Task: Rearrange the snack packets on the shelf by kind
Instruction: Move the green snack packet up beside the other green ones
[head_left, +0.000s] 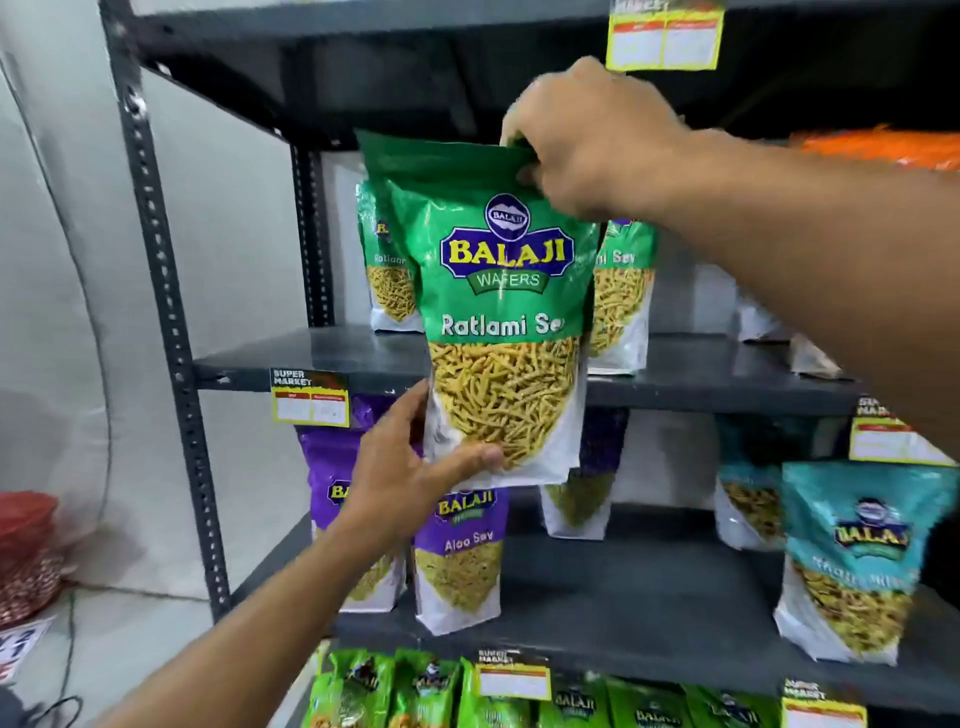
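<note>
Dark metal shelving (171, 322) fills most of the frame, its slotted upright running down the left side against a pale wall (62, 234), with yellow supermarket price tags (310, 397) clipped to the shelf edges. At centre, in front of the middle shelf, hangs the green Ratlami Sev packet (501, 312), off the boards and upright, label facing the camera. It is held at both ends, probably so the soft pouch keeps its shape while being carried to its row. Behind it, on the middle shelf, stand two more Ratlami Sev packets (621, 296), so this one seems bound for its own kind. Lower down, purple Aloo Sev packets (460, 556) sit at centre left and a teal Balaji packet (852, 561) at lower right, well apart, suggesting the sorting is only partly done. Bright green packets (426, 691) line the bottom edge. The right hand (587, 140), entering from the upper right, pinches the packet's top seal. The left hand (410, 467), from the lower left, cups the bottom corner, thumb across the front.
</note>
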